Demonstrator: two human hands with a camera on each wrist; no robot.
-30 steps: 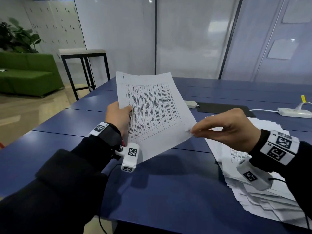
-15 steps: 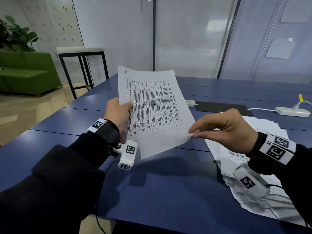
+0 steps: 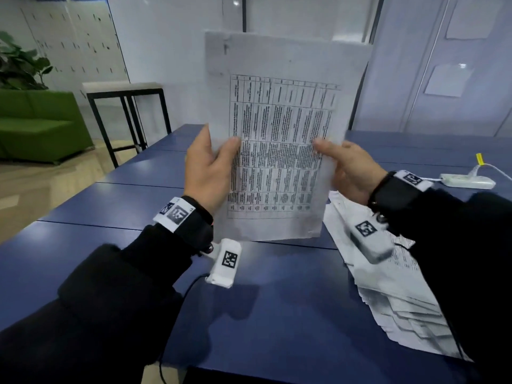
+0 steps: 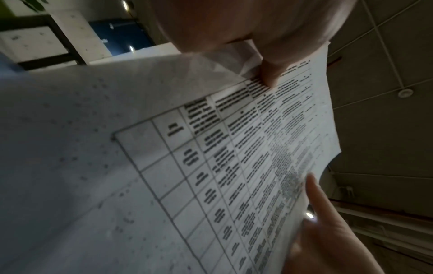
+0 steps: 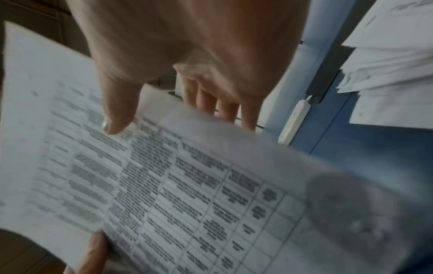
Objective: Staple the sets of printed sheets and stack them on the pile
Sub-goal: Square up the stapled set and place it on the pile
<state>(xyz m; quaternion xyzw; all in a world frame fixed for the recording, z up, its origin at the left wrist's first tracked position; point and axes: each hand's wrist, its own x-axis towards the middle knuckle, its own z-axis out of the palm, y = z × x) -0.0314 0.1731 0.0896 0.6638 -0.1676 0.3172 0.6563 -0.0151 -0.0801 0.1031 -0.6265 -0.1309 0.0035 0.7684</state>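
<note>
1. two hands are up, and between them one set of printed sheets (image 3: pixel 279 128) stands nearly upright above the blue table (image 3: pixel 277 314); how many sheets are in the set cannot be told.
2. the left hand (image 3: pixel 206 173) clamps the set's left edge, thumb flat on the printed face and fingers behind the paper; the right hand (image 3: pixel 349 170) clamps the right edge the same way, thumb in front, four fingers (image 5: pixel 225 109) showing past the edge in the right wrist view.
3. the paper is thin, white and matte, rectangular, taller than wide as held; near the left thumb (image 4: pixel 269 74) in the left wrist view a creased fold shows.
4. the face towards the person carries one ruled black table of many narrow columns filled with dense small text, blurred past reading, with wide blank margins above and below the grip.
5. one pile of sheets (image 3: pixel 393 297) lies flat on the table below and to the right of the right hand, its edges fanned and uneven.
6. beyond the right hand one white power strip (image 3: pixel 466 181) rests on the table; its cable bears a yellow tag.
</note>
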